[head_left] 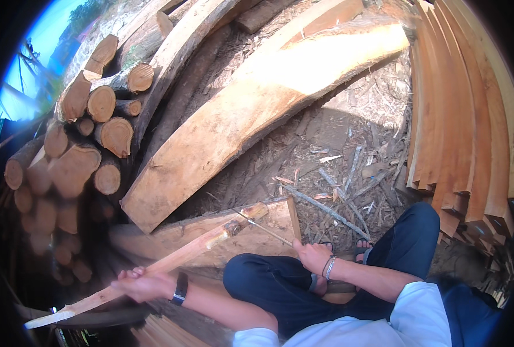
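My left hand [142, 285] grips a long thin wooden stick [176, 257] that slants from lower left up to the right, its far end resting on a flat wood block [210, 240] in front of my knees. My right hand [312, 255] holds a thin blade, probably a knife [265, 228], whose tip touches the stick's far end. A dark band circles my left wrist, and metal bangles hang on the right. I sit with my legs in dark trousers drawn up and a sandalled foot on the ground.
A big pale slab of timber [257, 110] lies across the middle. Round logs [89, 144] are stacked at the left. Sawn boards [471, 115] lean in a row at the right. Bark chips and sticks [338, 173] litter the dirt ground between them.
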Action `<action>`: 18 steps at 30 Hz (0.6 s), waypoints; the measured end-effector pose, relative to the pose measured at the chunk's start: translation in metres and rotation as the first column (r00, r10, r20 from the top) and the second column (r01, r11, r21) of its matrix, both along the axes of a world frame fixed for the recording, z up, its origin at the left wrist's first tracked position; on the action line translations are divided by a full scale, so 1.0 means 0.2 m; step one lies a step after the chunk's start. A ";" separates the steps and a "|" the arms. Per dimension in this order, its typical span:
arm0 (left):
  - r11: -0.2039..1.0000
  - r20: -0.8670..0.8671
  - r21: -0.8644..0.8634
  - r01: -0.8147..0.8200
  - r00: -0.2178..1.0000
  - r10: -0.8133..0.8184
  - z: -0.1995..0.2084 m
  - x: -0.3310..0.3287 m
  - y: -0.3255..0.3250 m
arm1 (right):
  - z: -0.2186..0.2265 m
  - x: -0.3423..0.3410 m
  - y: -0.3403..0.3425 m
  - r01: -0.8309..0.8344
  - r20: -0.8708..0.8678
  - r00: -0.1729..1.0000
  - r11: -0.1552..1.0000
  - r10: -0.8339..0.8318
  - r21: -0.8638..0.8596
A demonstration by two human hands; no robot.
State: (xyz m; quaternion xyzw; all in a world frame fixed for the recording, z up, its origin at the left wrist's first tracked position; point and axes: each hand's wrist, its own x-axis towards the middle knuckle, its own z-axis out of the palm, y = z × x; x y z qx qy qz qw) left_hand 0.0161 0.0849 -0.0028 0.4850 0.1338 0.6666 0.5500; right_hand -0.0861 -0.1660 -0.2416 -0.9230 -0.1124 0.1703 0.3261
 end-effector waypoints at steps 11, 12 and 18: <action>1.000 0.008 -0.021 -0.011 1.000 0.012 -0.01 0.01 -0.02 | -0.17 0.00 0.03 0.087 0.037 0.996 0.996 -0.087 0.009; 0.999 0.006 -0.039 -0.024 1.000 0.024 -0.01 0.02 -0.02 | -0.20 0.01 0.04 0.120 0.034 0.992 0.993 -0.119 -0.004; 0.999 -0.001 -0.042 -0.033 0.999 0.033 0.01 0.00 -0.03 | -0.10 -0.03 0.04 0.037 0.025 0.999 0.999 -0.037 -0.001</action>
